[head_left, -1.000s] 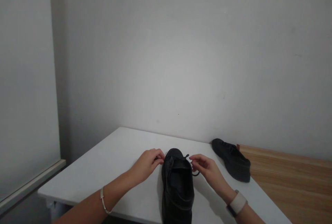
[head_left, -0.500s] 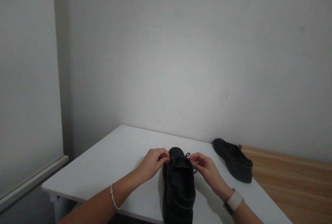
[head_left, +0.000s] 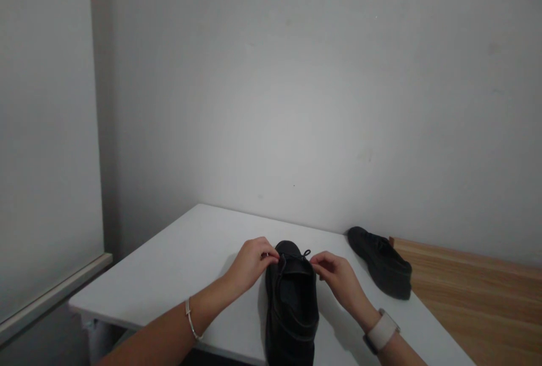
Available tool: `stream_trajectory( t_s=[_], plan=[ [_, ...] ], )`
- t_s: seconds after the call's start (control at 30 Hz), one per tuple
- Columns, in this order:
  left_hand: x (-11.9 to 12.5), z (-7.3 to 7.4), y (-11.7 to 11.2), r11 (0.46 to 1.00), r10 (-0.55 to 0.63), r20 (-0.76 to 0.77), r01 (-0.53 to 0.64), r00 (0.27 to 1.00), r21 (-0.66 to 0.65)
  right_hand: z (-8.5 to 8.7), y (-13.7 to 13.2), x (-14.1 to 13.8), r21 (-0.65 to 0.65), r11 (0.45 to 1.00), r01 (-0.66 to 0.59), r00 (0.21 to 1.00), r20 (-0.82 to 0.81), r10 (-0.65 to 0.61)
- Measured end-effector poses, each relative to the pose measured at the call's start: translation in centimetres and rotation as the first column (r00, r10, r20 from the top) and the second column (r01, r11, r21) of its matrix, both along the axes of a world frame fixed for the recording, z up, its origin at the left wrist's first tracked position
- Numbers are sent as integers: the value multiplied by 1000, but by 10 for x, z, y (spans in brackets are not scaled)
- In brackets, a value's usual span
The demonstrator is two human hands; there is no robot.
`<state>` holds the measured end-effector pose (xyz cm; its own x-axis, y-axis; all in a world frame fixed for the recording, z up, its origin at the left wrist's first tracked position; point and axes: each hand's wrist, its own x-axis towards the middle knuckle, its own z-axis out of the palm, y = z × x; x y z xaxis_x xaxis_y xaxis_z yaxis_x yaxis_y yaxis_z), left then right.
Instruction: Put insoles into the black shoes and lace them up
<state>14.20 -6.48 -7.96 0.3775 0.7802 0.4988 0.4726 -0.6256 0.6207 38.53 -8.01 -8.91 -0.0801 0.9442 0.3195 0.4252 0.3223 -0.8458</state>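
A black shoe (head_left: 292,326) stands upright on the white table, its toe pointing away from me and its opening facing up. At its left side, my left hand (head_left: 253,261) is closed in a pinch on the shoelace by the eyelets; the lace between its fingertips is barely visible. My right hand (head_left: 334,273) pinches the shoelace on the other side, its thumb and forefinger together. A small loop of black shoelace (head_left: 306,253) sticks up just beside the right fingertips. Dark lace on dark leather hides the rest of its path.
A second black shoe (head_left: 381,261) rests at the back right of the white table (head_left: 169,275), near the wall. Beside it lies a wood-grained board (head_left: 474,298). A grey wall (head_left: 288,100) rises behind, and a pale panel (head_left: 46,129) stands on the left.
My left hand has shifted slightly right and up along the shoe's edge. My right hand has moved slightly right; the lace end that hung beneath it no longer shows.
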Motion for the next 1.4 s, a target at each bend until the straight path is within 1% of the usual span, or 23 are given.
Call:
stream_trajectory(
  t_s=[0.1, 0.2, 0.3, 0.37, 0.4, 0.47, 0.57, 0.63, 0.7, 0.83, 0.87, 0.9, 0.97, 1.0, 1.07, 1.1, 1.13, 1.17, 1.2, 1.23, 1.27, 1.33, 1.4],
  plan=[
    [1, 3, -3, 999, -12, -35, 11, 999, -31, 3, -4, -3, -17, 998, -59, 998, -27, 59],
    [4, 8, -9, 997, -1, -25, -1, 1000, -74, 13, -15, -8, 10, 996, -86, 996, 7, 86],
    [9, 19, -18, 997, 1, -27, -3, 1000, -80, 30, -29, -13, 35, 994, -99, 988, 118, 95],
    [13, 28, -22, 999, -8, -91, 4, 996, -45, 42, -36, -18, 43, 993, -109, 962, 256, 95],
    [15, 32, -23, 1000, -8, -146, 5, 989, -18, 46, -37, -21, 54, 992, -110, 937, 340, 85],
    [20, 38, -23, 999, 15, -301, -4, 954, 39, 53, -37, -27, 86, 992, -96, 853, 520, 37],
    [29, 44, -19, 996, 69, -492, -34, 868, 80, 57, -30, -36, 126, 991, -51, 658, 750, -62],
    [35, 46, -16, 996, 79, -542, -44, 837, 78, 57, -25, -41, 126, 991, -40, 566, 821, -82],
    [41, 48, -13, 996, 80, -566, -45, 821, 76, 57, -22, -45, 130, 991, -39, 526, 846, -90],
    [49, 48, -14, 997, 74, -593, -41, 802, 68, 57, -22, -50, 147, 989, -21, 483, 868, -119],
    [49, 48, -15, 997, 73, -588, -39, 805, 69, 58, -22, -50, 159, 987, -20, 477, 869, -130],
    [49, 48, -15, 997, 73, -575, -37, 815, 75, 58, -23, -51, 174, 984, -24, 496, 857, -140],
    [48, 53, -16, 996, 74, -525, -33, 848, 88, 61, -23, -51, 207, 978, -31, 579, 801, -151],
    [47, 58, -16, 995, 74, -492, -33, 868, 92, 64, -22, -50, 215, 976, -34, 635, 758, -145],
    [44, 72, -15, 995, 61, -408, -23, 911, 96, 74, -21, -47, 222, 974, -47, 782, 614, -102],
    [42, 82, -14, 996, 32, -319, -4, 947, 87, 82, -20, -45, 231, 971, -60, 857, 511, -69],
    [39, 93, -13, 997, -9, -191, 24, 982, 80, 91, -20, -43, 255, 964, -72, 924, 382, -31],
    [36, 104, -11, 996, -67, 11, 66, 998, 65, 101, -21, -40, 291, 954, -78, 974, 226, 11],
    [32, 115, -9, 993, -115, 225, 105, 967, 57, 112, -22, -37, 335, 940, -68, 997, 68, 47],
    [28, 126, -6, 990, -138, 402, 125, 905, 58, 123, -24, -35, 381, 924, -42, 995, -71, 75],
    [23, 135, -3, 989, -145, 530, 132, 835, 63, 134, -26, -32, 426, 905, -6, 976, -195, 98],
    [12, 149, 4, 992, -129, 659, 96, 741, 86, 152, -30, -25, 500, 862, 88, 910, -392, 135],
    [-1, 155, 10, 995, -99, 711, 55, 697, 85, 161, -32, -18, 536, 826, 177, 841, -518, 156]
  ],
)
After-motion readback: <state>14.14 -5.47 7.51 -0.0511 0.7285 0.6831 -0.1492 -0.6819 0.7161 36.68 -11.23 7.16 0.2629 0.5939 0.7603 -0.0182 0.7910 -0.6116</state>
